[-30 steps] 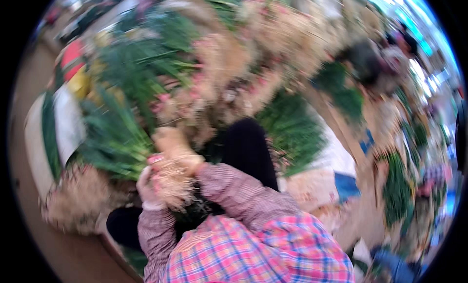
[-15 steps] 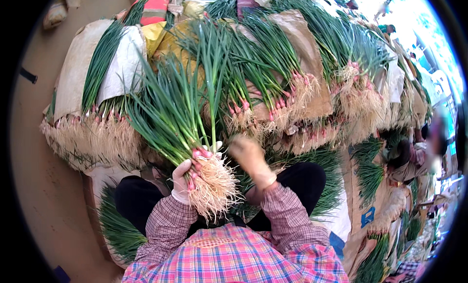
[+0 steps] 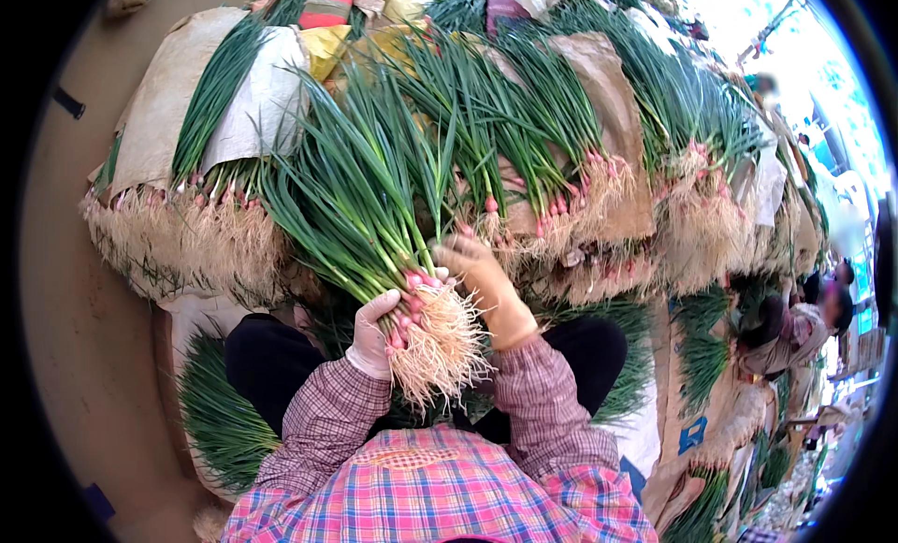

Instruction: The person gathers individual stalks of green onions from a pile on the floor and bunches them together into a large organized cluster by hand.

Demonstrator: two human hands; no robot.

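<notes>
My left hand (image 3: 376, 330), in a whitish glove, is closed round a thick bunch of spring onions (image 3: 426, 304). The pink bulbs and pale stringy roots face me, and the long green leaves fan away to the upper left. My right hand (image 3: 482, 286), in a tan glove, is at the right side of this bunch, just above the bulbs. Its fingers bend toward the stalks and are slightly blurred; whether they grip any stalk cannot be made out. Behind both hands, more spring onions (image 3: 552, 202) lie in layers, roots toward me.
Sacking (image 3: 599, 85) and a white sheet (image 3: 253, 108) lie among the heaped onions. More green leaves (image 3: 220, 412) lie left of my bent knees (image 3: 267, 365). Bare brown floor (image 3: 103, 356) runs along the left. Another person (image 3: 795, 328) sits at the far right.
My right hand has moved up and in against the bunch's stalks. My left hand and the bunch have shifted slightly right in view, and a stalk that stood apart now lies closer to the others.
</notes>
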